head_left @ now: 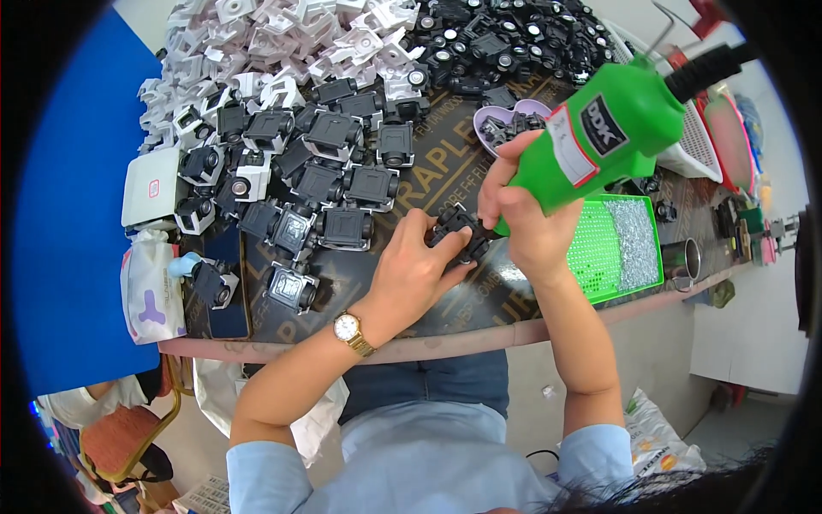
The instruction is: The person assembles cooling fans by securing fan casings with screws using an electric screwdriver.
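Bright green driver point(604, 141) tilts toward a black housing point(451, 225).

Tbl point(488, 304): dk top w/ gold lettering, pink edge. Back L: wht parts point(282, 38), heaped; back ctr: blk parts point(522, 38), also heaped. Ctr-L: blk units point(344, 230), loosely grouped, a few nr front edge. Far L: wht box point(150, 193), soft pack point(141, 287) in front, dk flat slab point(228, 321) beside it. R: purple bowl point(490, 112), grn tray point(629, 292), metal cup point(675, 257) just R of tray.
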Action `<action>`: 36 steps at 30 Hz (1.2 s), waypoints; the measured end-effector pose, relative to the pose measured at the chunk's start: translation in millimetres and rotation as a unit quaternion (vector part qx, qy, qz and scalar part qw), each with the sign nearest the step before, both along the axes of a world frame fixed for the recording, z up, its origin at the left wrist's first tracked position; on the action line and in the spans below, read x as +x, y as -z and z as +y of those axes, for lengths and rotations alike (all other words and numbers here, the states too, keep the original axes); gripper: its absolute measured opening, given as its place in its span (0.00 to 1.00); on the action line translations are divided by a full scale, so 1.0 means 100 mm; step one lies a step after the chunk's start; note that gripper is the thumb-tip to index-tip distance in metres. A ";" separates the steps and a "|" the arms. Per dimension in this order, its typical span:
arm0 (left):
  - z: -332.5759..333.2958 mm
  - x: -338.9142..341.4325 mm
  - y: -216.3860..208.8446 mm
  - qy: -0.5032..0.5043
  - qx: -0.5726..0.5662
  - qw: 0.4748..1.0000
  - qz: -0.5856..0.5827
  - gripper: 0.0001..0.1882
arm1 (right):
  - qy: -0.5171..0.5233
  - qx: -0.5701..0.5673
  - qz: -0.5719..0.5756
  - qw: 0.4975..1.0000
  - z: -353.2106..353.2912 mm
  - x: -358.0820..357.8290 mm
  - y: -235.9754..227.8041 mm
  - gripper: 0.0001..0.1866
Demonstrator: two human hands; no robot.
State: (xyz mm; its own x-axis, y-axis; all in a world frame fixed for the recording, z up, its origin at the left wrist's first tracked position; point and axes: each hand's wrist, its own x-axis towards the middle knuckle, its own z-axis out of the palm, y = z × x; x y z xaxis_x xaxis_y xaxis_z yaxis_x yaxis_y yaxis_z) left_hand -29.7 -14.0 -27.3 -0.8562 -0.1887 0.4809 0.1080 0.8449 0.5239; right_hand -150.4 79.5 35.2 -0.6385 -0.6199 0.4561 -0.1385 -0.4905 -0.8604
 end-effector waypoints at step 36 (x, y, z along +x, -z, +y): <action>-0.01 -0.06 -0.05 0.027 0.029 0.998 -0.041 0.24 | 0.080 0.003 0.037 0.996 0.58 -0.71 -0.01 0.22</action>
